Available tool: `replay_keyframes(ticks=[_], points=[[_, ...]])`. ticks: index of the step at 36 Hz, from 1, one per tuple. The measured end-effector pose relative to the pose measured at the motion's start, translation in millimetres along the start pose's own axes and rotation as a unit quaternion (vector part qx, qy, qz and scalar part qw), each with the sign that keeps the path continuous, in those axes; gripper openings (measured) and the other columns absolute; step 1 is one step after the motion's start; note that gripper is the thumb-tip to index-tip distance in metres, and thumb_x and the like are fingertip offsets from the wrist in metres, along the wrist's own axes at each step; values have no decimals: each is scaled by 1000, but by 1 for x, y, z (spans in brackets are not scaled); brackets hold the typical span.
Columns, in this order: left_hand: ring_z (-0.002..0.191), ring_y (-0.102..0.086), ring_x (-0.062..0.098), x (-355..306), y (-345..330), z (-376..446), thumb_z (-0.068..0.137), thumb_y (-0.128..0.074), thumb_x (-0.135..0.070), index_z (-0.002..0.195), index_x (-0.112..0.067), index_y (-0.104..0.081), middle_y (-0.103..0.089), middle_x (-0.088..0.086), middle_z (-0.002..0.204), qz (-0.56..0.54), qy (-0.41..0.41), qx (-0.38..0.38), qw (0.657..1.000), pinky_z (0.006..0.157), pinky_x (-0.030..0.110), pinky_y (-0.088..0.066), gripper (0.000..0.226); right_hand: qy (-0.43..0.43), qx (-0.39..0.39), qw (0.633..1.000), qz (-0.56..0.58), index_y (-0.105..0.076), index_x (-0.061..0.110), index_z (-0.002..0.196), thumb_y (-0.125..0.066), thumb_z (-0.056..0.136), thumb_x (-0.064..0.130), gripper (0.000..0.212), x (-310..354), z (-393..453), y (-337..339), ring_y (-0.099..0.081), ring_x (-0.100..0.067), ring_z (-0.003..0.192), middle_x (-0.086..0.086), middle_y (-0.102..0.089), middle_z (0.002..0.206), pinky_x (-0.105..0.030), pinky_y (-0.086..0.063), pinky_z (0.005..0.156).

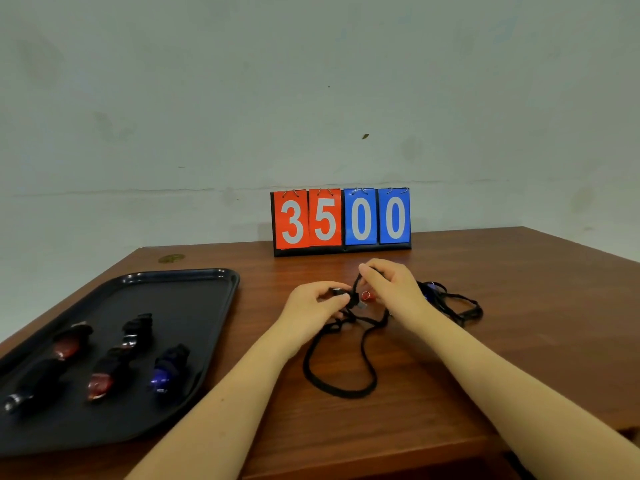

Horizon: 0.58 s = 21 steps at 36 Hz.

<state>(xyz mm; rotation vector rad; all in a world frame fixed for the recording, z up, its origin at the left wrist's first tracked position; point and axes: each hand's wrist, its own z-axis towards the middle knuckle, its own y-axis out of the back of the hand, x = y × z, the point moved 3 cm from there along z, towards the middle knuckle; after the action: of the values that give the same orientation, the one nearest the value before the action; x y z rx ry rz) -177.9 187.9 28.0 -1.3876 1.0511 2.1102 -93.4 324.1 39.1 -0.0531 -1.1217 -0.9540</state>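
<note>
Two hands met at mid-frame, just below the scoreboard (pixel 341 220). Your left hand (pixel 313 304) held a small black piece (pixel 336 291), its fingers (pixel 341 298) curled round it. Your right hand (pixel 389 284) pinched the black cord (pixel 341 393) just above it, likely to wind the cord round the piece. The slack trailed in a loose loop on the bench (pixel 502 271) toward the lower middle of the frame.

A red piece (pixel 367 296) lay just under your right hand. A blue one (pixel 431 292) with its own tangled cord sat further right, probably next in line. Five wound bundles (pixel 166 370) lay apart on the black tray (pixel 194 275) at lower left, seemingly the finished ones.

The scoreboard read 35 on red cards and 00 on blue. No other writing was legible.
</note>
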Motion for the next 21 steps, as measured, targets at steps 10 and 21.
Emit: replay_keyframes(ticks=[10, 21], points=[[102, -68, 13, -7, -3, -4, 92, -59, -9, 113, -13, -69, -73, 2, 109, -232, 16, 10, 973, 85, 24, -54, 24, -43, 3, 996, 82, -66, 8, 80, -50, 99, 25, 30, -3, 0, 2, -44, -1, 48, 4, -54, 61, -13, -35, 49], [96, -69, 20, -6, 4, -1, 93, -55, -5, 114, -3, -64, -73, 13, 106, -438, 37, -26, 898, 79, 26, -55, 23, 37, 66, 995, -69, -66, 27, 84, -47, 100, 24, 25, -1, -6, -17, -56, 7, 68, 12, -61, 71, -12, -43, 66]])
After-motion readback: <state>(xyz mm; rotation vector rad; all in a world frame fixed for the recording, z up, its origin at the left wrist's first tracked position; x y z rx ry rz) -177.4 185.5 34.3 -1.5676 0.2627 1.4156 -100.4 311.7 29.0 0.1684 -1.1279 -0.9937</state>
